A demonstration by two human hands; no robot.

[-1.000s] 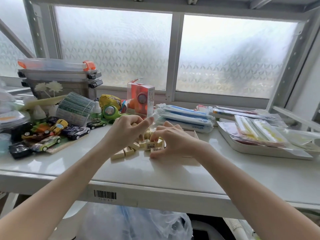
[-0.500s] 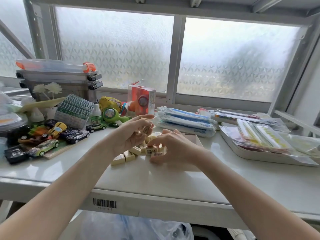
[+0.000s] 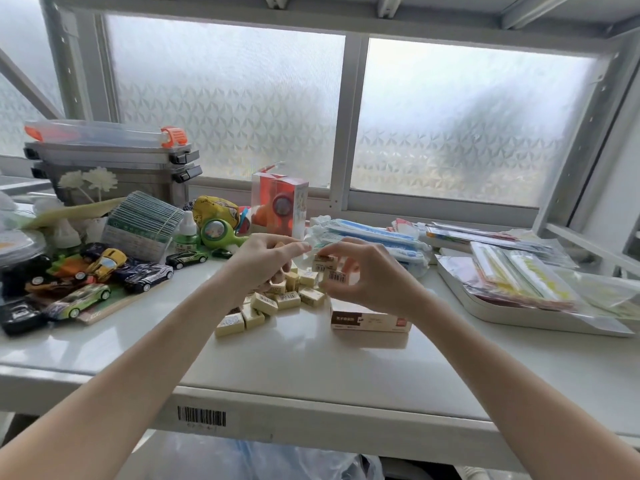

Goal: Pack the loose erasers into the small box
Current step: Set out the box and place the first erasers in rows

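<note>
Erasers in the fingers: the right hand (image 3: 363, 275) is raised above the pile with its fingers (image 3: 337, 249) closed on a few labelled erasers (image 3: 327, 268), barcodes facing the camera; the exact count is hard to tell.
Left hand: the left hand (image 3: 263, 261) is lifted beside the right, fingers curled narrow with thumb and forefinger pinched; something small may sit in them, but I cannot tell for sure.
Loose pile: a heap of cream erasers (image 3: 277, 299) lies on the counter (image 3: 294, 368) just below and between both hands, spilling toward the near left.
Small box: the small box (image 3: 370, 322) sits on the counter right of the pile, directly under the right wrist; its inside is hidden, so how full it is cannot be judged.
Progress: early to middle, by my reading, since well over a dozen erasers are unpacked and only one handful is gathered.
Left to do: place the held erasers into the box, then clear the rest of the heap.
Surroundings: toy cars (image 3: 104, 271) far left, a white tray (image 3: 519, 313) of packets right.
</note>
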